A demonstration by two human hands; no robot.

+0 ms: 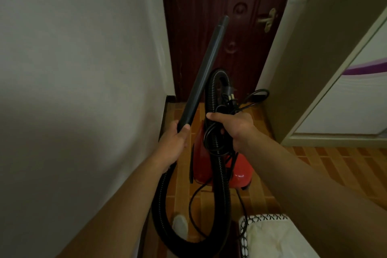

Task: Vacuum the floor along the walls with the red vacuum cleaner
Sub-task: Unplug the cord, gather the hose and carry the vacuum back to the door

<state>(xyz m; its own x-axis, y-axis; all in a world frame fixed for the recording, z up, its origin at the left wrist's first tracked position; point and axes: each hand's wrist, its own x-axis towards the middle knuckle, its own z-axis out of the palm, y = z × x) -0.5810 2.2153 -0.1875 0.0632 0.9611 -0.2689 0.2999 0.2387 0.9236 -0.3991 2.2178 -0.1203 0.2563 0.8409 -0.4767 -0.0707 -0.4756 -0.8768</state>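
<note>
Right now my left hand [174, 142] has its fingers [185, 133] wrapped round the lower end of the black wand tube [206, 69], which slants up and away toward the dark red door [199, 16]. My right hand [234, 128] is clenched round a bundle: a loop of the black ribbed hose [224, 184] together with coils of the power cord [254, 98]. The hose arches up above that hand, then drops past it and sweeps in a wide curve low to the left, under my left forearm.

The red vacuum cleaner [240, 176] is just below my right hand, above the wooden floor [314, 163], near the foot of the door. I cannot tell whether it stands on the floor or hangs from my grip. A white wall [73, 69] runs close along my left. A brass door handle [269, 20] shows on the door's right side, and a white basket [263, 219] with a black-and-white rim sits at the bottom right.
</note>
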